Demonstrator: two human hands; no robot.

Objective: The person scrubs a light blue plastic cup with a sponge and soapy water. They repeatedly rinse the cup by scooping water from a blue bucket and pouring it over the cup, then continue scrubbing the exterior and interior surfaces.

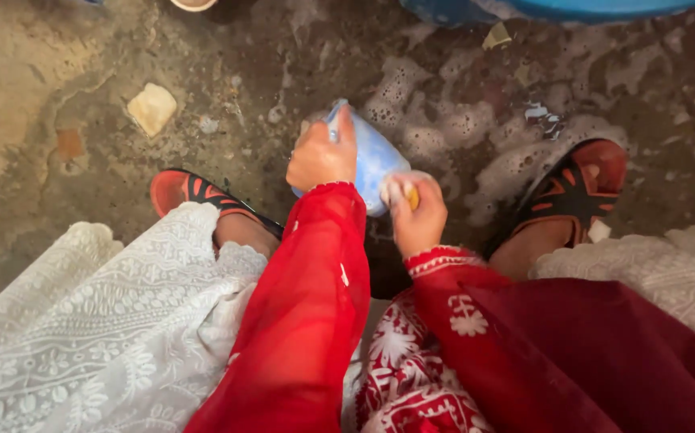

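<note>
Pale blue cup (373,156), plastic-looking and smooth, soap-filmed, being held low over the wet floor (59,96) between two red-and-black sandals (191,191). Lying tilted, long axis running from lower right up toward upper left, one end pointing away toward the upper left; whether that end is mouth or base cannot be told. Being clasped from its left side by the left hand (319,156), grip clenched around the cup wall, one finger lying along the top edge. Being touched on its lower right side by the right hand (416,212), grip closed on a small yellowish scrubbing piece (412,195), partly hidden and foamy. Showing no label or print on the blue surface.

Lying off to the left on the floor, well apart from the cup: a pale, squarish, cream-coloured lump (152,107). Spreading behind and to the right of the cup: white soap suds (476,128). Sitting at the top edge on the right: a blue tub rim (572,10), with a small yellowish scrap (497,35) just beside it.
</note>
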